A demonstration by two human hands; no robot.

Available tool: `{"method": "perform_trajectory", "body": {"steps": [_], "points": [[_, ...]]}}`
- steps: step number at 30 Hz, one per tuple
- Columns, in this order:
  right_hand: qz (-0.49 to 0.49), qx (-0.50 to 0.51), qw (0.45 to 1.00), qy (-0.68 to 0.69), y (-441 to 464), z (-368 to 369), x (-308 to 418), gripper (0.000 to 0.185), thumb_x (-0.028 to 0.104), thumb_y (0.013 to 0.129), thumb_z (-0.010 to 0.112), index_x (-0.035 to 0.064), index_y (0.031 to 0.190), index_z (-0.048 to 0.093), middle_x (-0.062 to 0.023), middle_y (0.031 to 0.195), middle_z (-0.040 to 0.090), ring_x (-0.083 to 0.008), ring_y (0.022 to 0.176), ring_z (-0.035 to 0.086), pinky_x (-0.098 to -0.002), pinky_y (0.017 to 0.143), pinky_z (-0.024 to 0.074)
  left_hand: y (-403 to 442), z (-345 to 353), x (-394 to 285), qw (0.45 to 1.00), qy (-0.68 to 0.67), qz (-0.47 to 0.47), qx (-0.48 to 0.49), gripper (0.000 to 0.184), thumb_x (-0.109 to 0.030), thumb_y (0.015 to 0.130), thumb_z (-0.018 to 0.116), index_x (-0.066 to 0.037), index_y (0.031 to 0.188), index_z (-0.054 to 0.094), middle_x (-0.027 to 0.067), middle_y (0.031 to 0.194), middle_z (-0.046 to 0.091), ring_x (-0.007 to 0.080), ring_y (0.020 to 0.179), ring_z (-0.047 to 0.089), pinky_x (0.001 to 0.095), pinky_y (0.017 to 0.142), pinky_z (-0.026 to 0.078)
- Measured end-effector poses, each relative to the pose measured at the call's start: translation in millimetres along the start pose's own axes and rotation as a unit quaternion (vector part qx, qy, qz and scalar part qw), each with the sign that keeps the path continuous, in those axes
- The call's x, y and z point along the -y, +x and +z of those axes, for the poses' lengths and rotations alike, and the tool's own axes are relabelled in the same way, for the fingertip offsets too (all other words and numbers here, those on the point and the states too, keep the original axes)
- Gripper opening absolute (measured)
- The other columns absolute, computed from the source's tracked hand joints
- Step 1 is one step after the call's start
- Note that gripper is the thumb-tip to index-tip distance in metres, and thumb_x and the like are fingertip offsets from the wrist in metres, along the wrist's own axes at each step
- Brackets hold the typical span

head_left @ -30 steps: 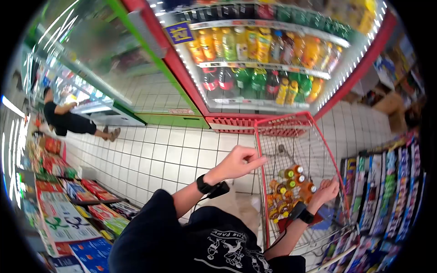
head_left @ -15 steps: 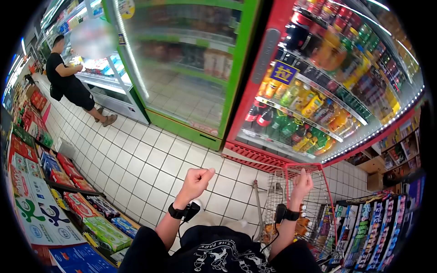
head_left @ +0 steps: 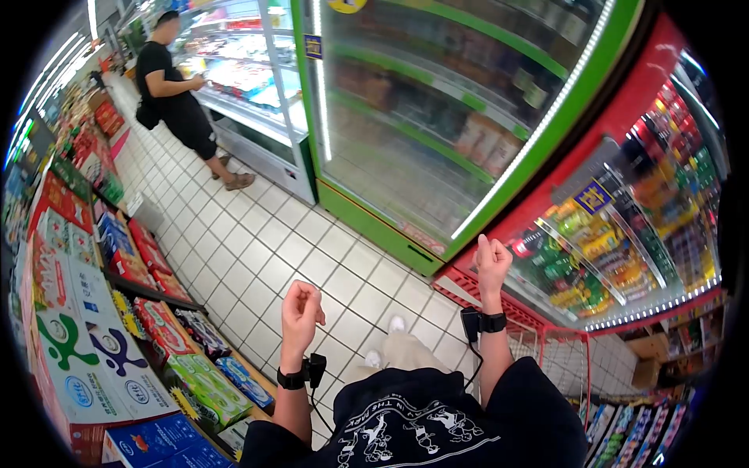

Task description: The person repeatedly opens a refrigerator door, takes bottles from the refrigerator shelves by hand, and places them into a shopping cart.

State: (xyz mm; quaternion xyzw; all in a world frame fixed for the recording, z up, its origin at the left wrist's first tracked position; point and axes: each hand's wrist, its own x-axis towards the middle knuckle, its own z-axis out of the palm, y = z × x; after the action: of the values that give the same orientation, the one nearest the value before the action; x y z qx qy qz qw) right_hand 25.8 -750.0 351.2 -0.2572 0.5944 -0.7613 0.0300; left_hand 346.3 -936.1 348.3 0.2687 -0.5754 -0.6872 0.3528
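Observation:
My left hand hangs in the air over the white tiled floor, its fingers curled in with nothing to be seen in them. Raised farther forward, my right hand is closed in a fist and looks bare too. Behind it in the picture are the lower corner of a green-framed glass-door fridge and the red drinks fridge. Neither hand visibly touches anything. Each wrist wears a black band with a small cabled device.
At my right side stands a wire shopping cart, partly hidden by my arm. Boxed goods line the left. A person in black stands by an open chilled case. Small packets hang on a rack at lower right.
My view has swung left, so the fridges sit farther right and the cart is mostly out of sight. My feet now show on the tiles. Both hands stay closed.

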Motion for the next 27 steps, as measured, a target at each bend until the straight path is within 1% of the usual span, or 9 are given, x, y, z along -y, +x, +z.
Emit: {"method": "perform_trajectory", "body": {"steps": [1, 5, 10, 14, 18, 20, 22, 24, 27], "points": [[-0.002, 0.008, 1.000, 0.004, 9, 13, -6, 0.053, 0.007, 0.097, 0.062, 0.0149, 0.062, 0.022, 0.0058, 0.052, 0.033, -0.0030, 0.044, 0.029, -0.0236, 0.041, 0.0218, 5, -4, -7, 1.000, -0.001, 0.006, -0.014, 0.007, -0.007, 0.096, 0.056, -0.004, 0.092, 0.051, -0.0022, 0.069, 0.049, 0.0046, 0.052, 0.047, 0.0206, 0.047, 0.043], [0.027, 0.021, 0.998, 0.043, 46, 58, -44, 0.053, 0.008, 0.097, 0.061, 0.0146, 0.062, 0.022, 0.0061, 0.052, 0.032, -0.0031, 0.046, 0.029, -0.0236, 0.043, 0.0232, 31, -24, -10, 0.998, 0.031, -0.002, -0.048, 0.008, 0.000, 0.091, 0.060, -0.004, 0.093, 0.053, -0.0016, 0.073, 0.054, 0.0038, 0.055, 0.050, 0.0193, 0.048, 0.043], [0.048, 0.046, 0.996, 0.067, 96, 127, -95, 0.052, 0.008, 0.096, 0.062, 0.0141, 0.062, 0.024, 0.0055, 0.052, 0.035, -0.0031, 0.046, 0.030, -0.0235, 0.043, 0.0235, 88, -42, -24, 0.993, 0.094, -0.004, -0.068, 0.004, -0.002, 0.090, 0.062, -0.003, 0.092, 0.058, -0.0028, 0.074, 0.056, 0.0025, 0.059, 0.051, 0.0190, 0.049, 0.043], [0.054, 0.062, 0.995, 0.055, 138, 183, -137, 0.050, 0.012, 0.096, 0.063, 0.0129, 0.061, 0.028, 0.0054, 0.052, 0.036, -0.0030, 0.047, 0.033, -0.0231, 0.043, 0.0243, 149, -59, -29, 0.985, 0.154, -0.019, -0.077, 0.003, -0.005, 0.092, 0.062, -0.003, 0.094, 0.064, -0.0051, 0.066, 0.054, 0.0012, 0.057, 0.048, 0.0195, 0.049, 0.040], [0.074, 0.091, 0.992, 0.050, 181, 219, -163, 0.047, 0.014, 0.096, 0.064, 0.0113, 0.060, 0.034, 0.0052, 0.052, 0.039, -0.0031, 0.047, 0.035, -0.0231, 0.043, 0.0248, 210, -62, -37, 0.973, 0.215, -0.025, -0.084, 0.009, -0.009, 0.094, 0.061, -0.003, 0.096, 0.068, -0.0066, 0.060, 0.049, 0.0013, 0.053, 0.046, 0.0201, 0.048, 0.039], [0.067, 0.117, 0.991, 0.018, 199, 231, -172, 0.044, 0.016, 0.097, 0.062, 0.0096, 0.061, 0.039, 0.0029, 0.053, 0.042, -0.0048, 0.046, 0.038, -0.0243, 0.044, 0.0305, 235, -57, -40, 0.974, 0.204, -0.022, -0.093, 0.010, -0.009, 0.094, 0.061, -0.003, 0.098, 0.068, -0.0060, 0.060, 0.050, 0.0019, 0.054, 0.047, 0.0201, 0.049, 0.040], [0.077, 0.121, 0.989, 0.027, 210, 241, -177, 0.044, 0.017, 0.097, 0.064, 0.0091, 0.060, 0.041, 0.0033, 0.053, 0.044, -0.0044, 0.047, 0.039, -0.0229, 0.044, 0.0307, 256, -55, -36, 0.978, 0.189, -0.029, -0.084, 0.012, -0.010, 0.094, 0.062, -0.002, 0.101, 0.067, -0.0040, 0.063, 0.053, 0.0036, 0.057, 0.052, 0.0203, 0.051, 0.043], [0.085, 0.120, 0.988, 0.035, 220, 247, -180, 0.044, 0.017, 0.096, 0.065, 0.0086, 0.059, 0.042, 0.0036, 0.053, 0.046, -0.0040, 0.047, 0.041, -0.0214, 0.045, 0.0309, 276, -53, -35, 0.979, 0.190, -0.048, -0.055, 0.015, -0.011, 0.095, 0.062, 0.001, 0.105, 0.065, 0.0021, 0.077, 0.063, 0.0078, 0.067, 0.059, 0.0226, 0.057, 0.050], [0.099, 0.126, 0.986, 0.037, 233, 255, -188, 0.043, 0.018, 0.097, 0.064, 0.0079, 0.060, 0.045, 0.0027, 0.053, 0.047, -0.0048, 0.047, 0.044, -0.0220, 0.046, 0.0356, 309, -57, -26, 0.983, 0.174, -0.037, -0.034, 0.020, -0.012, 0.095, 0.064, 0.002, 0.108, 0.063, 0.0049, 0.085, 0.065, 0.0108, 0.076, 0.063, 0.0245, 0.062, 0.053]]}}
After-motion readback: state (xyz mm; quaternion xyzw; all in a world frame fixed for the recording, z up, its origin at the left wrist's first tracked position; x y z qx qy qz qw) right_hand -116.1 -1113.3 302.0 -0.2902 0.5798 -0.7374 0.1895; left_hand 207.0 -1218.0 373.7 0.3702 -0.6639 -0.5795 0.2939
